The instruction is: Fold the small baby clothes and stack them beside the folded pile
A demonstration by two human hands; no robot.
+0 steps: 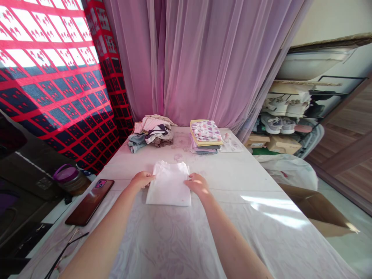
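Note:
A white garment (169,186), folded into a rough rectangle with a ruffled far edge, lies flat on the cloth-covered table (232,228). My left hand (142,179) pinches its left side near the top. On the opposite side, my right hand (197,183) grips the right edge between thumb and fingers. Beyond it to the left is a loose heap of clothes (154,131) in pink, white, brown and denim blue. A neat stack of folded clothes (205,135), with a heart-patterned piece on top, stands beyond it to the right.
A brown phone (90,201) and a pair of glasses (65,250) lie at the table's left side. A purple-lidded jar (69,178) stands past that edge. Purple curtains (203,58) hang behind. To the right are a shoe rack (283,104) and an open cardboard box (316,205).

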